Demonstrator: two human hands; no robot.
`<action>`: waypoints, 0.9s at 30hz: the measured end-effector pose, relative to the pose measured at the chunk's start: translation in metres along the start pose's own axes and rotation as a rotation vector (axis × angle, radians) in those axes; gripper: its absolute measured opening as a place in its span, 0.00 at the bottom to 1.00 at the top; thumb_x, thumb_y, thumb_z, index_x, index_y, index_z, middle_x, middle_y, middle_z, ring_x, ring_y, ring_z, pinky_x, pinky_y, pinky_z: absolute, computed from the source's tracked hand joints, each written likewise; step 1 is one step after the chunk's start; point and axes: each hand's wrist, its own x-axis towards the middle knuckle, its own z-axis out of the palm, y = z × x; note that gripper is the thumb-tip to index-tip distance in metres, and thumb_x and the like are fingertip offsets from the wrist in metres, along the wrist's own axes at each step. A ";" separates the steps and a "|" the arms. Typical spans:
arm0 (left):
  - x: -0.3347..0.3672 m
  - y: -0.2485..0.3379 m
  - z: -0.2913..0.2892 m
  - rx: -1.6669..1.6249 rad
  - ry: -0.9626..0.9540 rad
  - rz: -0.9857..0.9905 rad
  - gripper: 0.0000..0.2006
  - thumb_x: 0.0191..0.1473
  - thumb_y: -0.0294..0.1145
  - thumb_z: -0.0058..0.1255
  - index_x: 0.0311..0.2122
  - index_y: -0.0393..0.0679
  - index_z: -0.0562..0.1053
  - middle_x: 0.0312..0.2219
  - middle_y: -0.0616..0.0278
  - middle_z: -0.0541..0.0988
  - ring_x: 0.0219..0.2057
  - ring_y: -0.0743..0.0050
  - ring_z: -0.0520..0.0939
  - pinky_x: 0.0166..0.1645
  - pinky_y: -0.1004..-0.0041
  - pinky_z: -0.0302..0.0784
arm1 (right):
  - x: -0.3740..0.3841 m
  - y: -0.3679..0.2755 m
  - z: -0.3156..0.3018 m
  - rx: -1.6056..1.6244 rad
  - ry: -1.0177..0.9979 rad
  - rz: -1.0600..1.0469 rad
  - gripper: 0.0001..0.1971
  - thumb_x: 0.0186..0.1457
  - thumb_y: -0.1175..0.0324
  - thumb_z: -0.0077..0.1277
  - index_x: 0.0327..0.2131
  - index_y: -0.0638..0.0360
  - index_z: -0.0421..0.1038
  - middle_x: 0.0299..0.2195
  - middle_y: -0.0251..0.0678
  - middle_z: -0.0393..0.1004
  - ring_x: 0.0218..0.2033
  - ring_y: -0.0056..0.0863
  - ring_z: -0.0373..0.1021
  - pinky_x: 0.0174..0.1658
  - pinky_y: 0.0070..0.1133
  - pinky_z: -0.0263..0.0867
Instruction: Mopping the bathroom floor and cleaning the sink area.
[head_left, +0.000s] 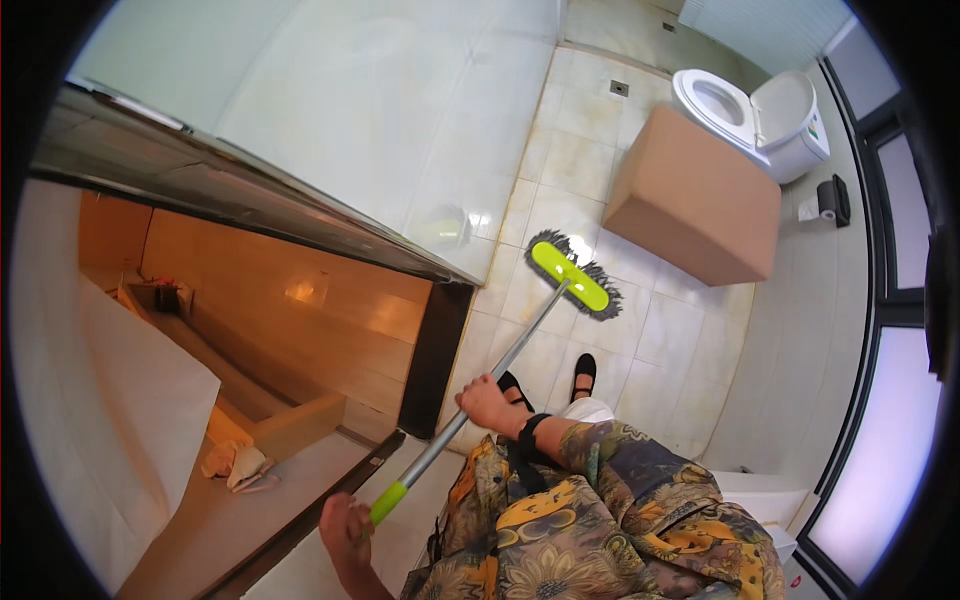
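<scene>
Both hands on one mop (517, 346), which runs on a slant from lower left to the middle of the frame. Right hand (485, 403), center, dark band (530, 434) at the wrist: fingers wrapped around the grey pole partway down. Left hand (346, 530), lower left: fingers curled around the green grip (388, 502) at the pole's end. Neither hand's fingers are spread; thumb placement on the left is too unclear to call. Mop head (569, 277) is green with dark grey fringe, sits near frame center, looks flat on the pale tile floor (568, 163). Black shoe (585, 374) just below it; the other shoe is partly hidden by the right hand and forearm. Brown block (690, 195), upper right, near the mop head but apart from it. White toilet (800, 140) right behind it, lid up; can't tell if they touch. Paper roll (825, 202) on a dark wall holder (841, 200) at right. Floor drain (619, 88) near the top. Pale glossy panel (330, 110) fills upper left; crumpled cloth (247, 467) lies lower left. Patterned shirt (560, 535) covers the bottom center.
</scene>
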 end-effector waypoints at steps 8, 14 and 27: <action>-0.080 0.009 -0.031 0.365 0.214 0.139 0.09 0.61 0.30 0.41 0.40 0.35 0.69 0.12 0.72 0.57 0.13 0.81 0.59 0.35 0.75 0.70 | -0.009 -0.053 0.000 0.064 -0.254 -0.338 0.08 0.44 0.70 0.51 0.32 0.50 0.74 0.27 0.32 0.76 0.36 0.32 0.72 0.41 0.33 0.58; -0.106 -0.033 -0.003 -0.128 0.294 0.160 0.05 0.60 0.27 0.39 0.35 0.39 0.67 0.08 0.76 0.50 0.09 0.85 0.54 0.31 0.76 0.67 | -0.040 -0.014 -0.022 0.055 -0.226 -0.432 0.09 0.40 0.72 0.52 0.30 0.52 0.72 0.27 0.32 0.75 0.36 0.33 0.72 0.42 0.30 0.63; -0.062 -0.083 0.094 -0.111 0.147 0.066 0.04 0.58 0.23 0.42 0.37 0.39 0.69 0.09 0.74 0.57 0.12 0.83 0.62 0.37 0.72 0.71 | -0.033 0.109 -0.044 -0.037 -0.050 -0.260 0.08 0.38 0.71 0.51 0.27 0.51 0.70 0.29 0.32 0.75 0.38 0.33 0.71 0.44 0.29 0.62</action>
